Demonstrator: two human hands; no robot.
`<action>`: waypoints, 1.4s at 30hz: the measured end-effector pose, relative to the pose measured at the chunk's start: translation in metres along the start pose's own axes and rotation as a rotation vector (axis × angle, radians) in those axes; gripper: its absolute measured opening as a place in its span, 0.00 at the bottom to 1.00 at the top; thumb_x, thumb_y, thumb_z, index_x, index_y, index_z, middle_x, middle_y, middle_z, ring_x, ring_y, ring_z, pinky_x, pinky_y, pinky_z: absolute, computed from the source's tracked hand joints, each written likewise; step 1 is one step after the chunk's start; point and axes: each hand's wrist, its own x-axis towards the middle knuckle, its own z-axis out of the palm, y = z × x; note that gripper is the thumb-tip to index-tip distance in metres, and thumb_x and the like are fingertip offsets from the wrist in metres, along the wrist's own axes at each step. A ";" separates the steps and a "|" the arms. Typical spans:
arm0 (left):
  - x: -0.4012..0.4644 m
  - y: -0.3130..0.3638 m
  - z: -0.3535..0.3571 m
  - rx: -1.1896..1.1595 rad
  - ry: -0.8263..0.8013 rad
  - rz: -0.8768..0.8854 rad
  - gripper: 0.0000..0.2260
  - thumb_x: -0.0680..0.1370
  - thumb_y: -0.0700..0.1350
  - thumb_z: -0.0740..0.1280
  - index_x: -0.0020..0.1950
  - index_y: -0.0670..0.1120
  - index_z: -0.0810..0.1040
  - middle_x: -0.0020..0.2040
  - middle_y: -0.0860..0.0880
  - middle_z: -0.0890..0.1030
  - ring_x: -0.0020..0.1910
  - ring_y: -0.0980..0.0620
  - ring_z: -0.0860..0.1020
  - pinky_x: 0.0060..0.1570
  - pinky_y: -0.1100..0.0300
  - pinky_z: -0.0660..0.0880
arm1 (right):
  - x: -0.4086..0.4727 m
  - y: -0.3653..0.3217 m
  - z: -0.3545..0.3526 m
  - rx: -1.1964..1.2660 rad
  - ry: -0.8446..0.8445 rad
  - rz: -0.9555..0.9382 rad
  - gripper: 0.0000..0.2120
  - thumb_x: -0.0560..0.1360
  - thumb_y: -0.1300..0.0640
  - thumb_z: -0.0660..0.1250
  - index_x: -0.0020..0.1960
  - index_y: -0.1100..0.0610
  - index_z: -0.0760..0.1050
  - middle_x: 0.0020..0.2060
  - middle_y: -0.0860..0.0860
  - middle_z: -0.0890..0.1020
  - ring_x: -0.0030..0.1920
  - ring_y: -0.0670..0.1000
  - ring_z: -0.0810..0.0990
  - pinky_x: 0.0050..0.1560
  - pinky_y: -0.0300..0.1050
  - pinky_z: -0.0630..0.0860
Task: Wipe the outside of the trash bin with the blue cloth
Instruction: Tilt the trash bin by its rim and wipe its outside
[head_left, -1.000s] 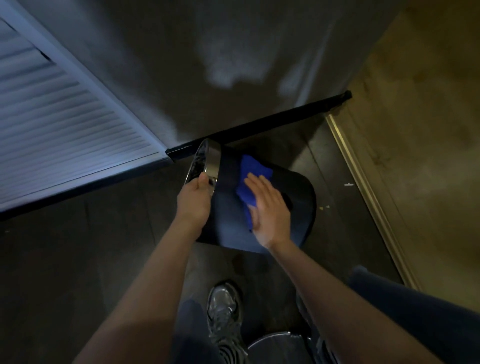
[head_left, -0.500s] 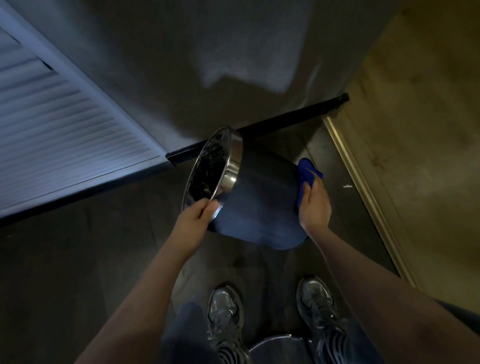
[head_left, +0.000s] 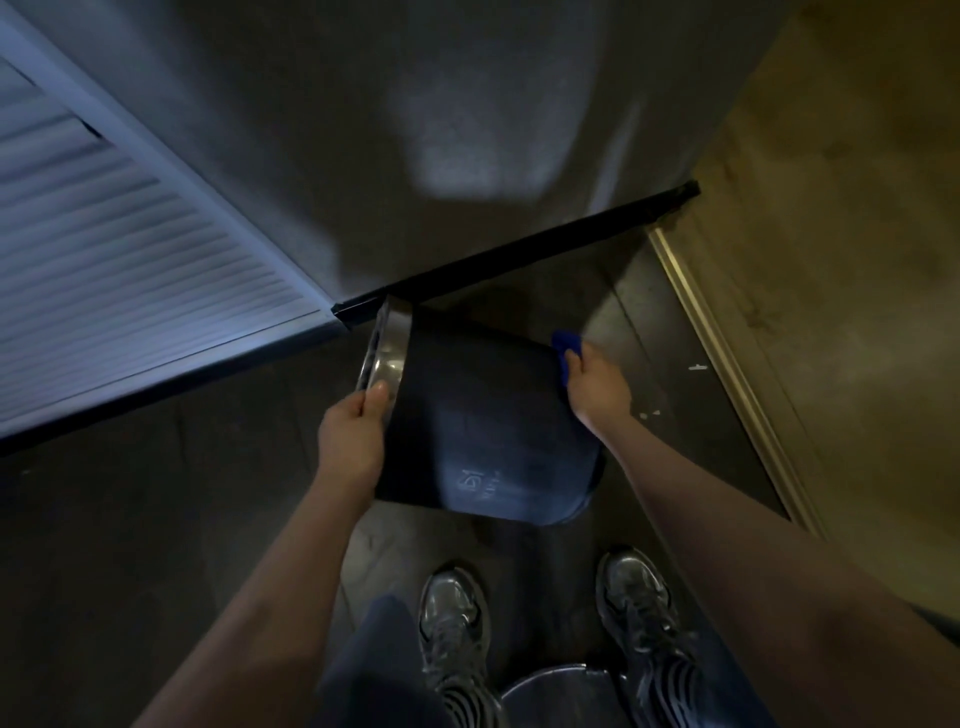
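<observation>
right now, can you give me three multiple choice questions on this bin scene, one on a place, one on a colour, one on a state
1. Where does the left hand grip the trash bin?
A. at its metal rim
B. at its base
C. nowhere

2. What colour is the cloth under the right hand?
A. white
B. blue
C. red

3. How does the bin stand?
A. upright on the floor
B. upside down on the floor
C. tipped on its side, opening to the left

Answers:
1 A, the thumb lies over the shiny metal rim.
2 B, a bright blue corner shows past the fingers at the bin's far right side.
3 C, the rim faces left and the dark wall faces up.
</observation>
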 end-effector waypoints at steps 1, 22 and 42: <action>0.001 -0.001 -0.001 -0.005 0.011 -0.006 0.14 0.79 0.48 0.58 0.36 0.49 0.76 0.33 0.48 0.75 0.33 0.51 0.72 0.38 0.56 0.70 | 0.001 -0.008 0.001 -0.031 0.005 -0.007 0.15 0.80 0.55 0.52 0.61 0.58 0.71 0.58 0.61 0.77 0.57 0.61 0.74 0.54 0.49 0.68; 0.005 -0.009 -0.008 -0.076 0.030 -0.063 0.15 0.78 0.49 0.60 0.33 0.48 0.73 0.30 0.48 0.71 0.30 0.51 0.69 0.33 0.57 0.67 | -0.051 -0.033 0.025 -0.142 0.125 -0.391 0.18 0.78 0.57 0.57 0.67 0.58 0.69 0.65 0.55 0.74 0.66 0.55 0.71 0.67 0.43 0.60; 0.000 -0.005 -0.001 0.117 0.000 0.101 0.16 0.79 0.46 0.58 0.31 0.48 0.71 0.30 0.48 0.71 0.31 0.52 0.68 0.33 0.58 0.64 | -0.038 -0.106 0.029 -0.027 -0.041 -0.526 0.18 0.79 0.57 0.56 0.67 0.59 0.66 0.65 0.58 0.73 0.65 0.56 0.70 0.66 0.47 0.63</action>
